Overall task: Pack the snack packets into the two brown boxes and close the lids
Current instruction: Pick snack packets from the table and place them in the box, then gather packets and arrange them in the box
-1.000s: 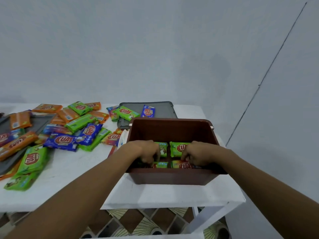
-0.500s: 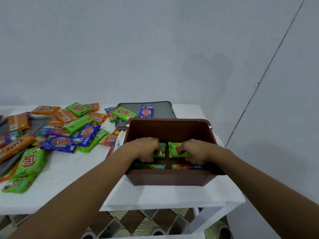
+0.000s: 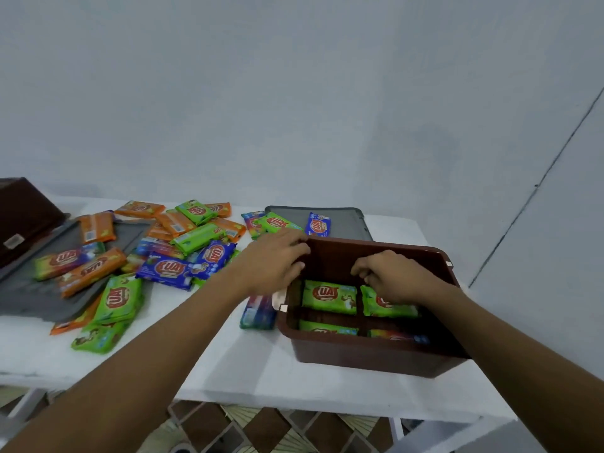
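An open brown box [image 3: 366,354] stands at the table's right end. Green packets lie flat inside it, one on the left [image 3: 328,295] and one on the right [image 3: 392,308], with more below them. My left hand [image 3: 277,259] hovers over the box's left rim, fingers relaxed, holding nothing. My right hand [image 3: 392,276] is inside the box, its loosely bent fingers resting on the far edge of the right green packet. A second brown box [image 3: 23,217] sits at the far left. Several loose packets [image 3: 173,269] in orange, green and blue are strewn between the two boxes.
One grey lid [image 3: 346,220] lies flat behind the open box with a blue packet [image 3: 317,223] on it. Another grey lid [image 3: 26,295] lies at the left under some packets. A packet [image 3: 258,312] lies against the box's left side. The table edge is close on the right.
My left hand has come up out of the box to its left rim. My right hand stays in the box. The view has swung left, showing the second box.
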`<move>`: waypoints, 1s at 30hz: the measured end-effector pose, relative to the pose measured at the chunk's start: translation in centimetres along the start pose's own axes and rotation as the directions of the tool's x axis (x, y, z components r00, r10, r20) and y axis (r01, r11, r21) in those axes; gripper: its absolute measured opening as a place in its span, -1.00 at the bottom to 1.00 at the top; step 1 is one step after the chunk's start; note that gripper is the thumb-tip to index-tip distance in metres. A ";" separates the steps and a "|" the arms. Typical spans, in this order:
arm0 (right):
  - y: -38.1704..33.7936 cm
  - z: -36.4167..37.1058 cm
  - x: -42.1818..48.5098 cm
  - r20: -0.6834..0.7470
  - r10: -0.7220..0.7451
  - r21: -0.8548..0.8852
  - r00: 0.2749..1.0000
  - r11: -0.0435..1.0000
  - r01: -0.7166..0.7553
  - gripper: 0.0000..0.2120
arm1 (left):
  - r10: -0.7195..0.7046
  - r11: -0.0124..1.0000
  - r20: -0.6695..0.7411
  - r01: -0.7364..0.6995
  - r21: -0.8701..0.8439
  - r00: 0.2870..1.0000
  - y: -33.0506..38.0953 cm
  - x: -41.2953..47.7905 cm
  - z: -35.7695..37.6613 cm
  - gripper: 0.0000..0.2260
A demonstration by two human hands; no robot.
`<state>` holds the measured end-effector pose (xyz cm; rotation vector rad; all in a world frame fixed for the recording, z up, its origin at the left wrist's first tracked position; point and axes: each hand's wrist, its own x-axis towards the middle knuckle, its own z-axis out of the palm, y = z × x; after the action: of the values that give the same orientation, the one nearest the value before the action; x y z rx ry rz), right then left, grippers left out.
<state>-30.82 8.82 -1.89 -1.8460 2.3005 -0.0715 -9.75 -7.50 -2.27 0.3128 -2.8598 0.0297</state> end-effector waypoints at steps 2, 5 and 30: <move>-2.2 -0.4 1.2 -0.073 -0.047 -0.019 0.996 0.999 0.046 -0.72 | -0.142 0.990 -0.058 0.142 -0.015 0.988 -4.1 -2.3 0.2 -0.69; -6.0 -0.7 3.2 -0.215 -0.103 -0.012 0.971 0.995 0.103 -0.77 | -0.405 0.914 0.137 0.398 0.074 0.904 -9.9 -6.2 1.1 -0.58; -27.0 8.1 19.2 0.083 0.261 0.125 0.962 0.955 -0.270 -0.52 | -0.238 0.971 0.391 0.232 0.063 0.889 -22.9 -13.7 2.2 -0.24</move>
<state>-7.37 -15.16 -7.92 -1.4400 2.4095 -0.1225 7.51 -27.13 -8.15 0.7467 -3.1959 -0.0684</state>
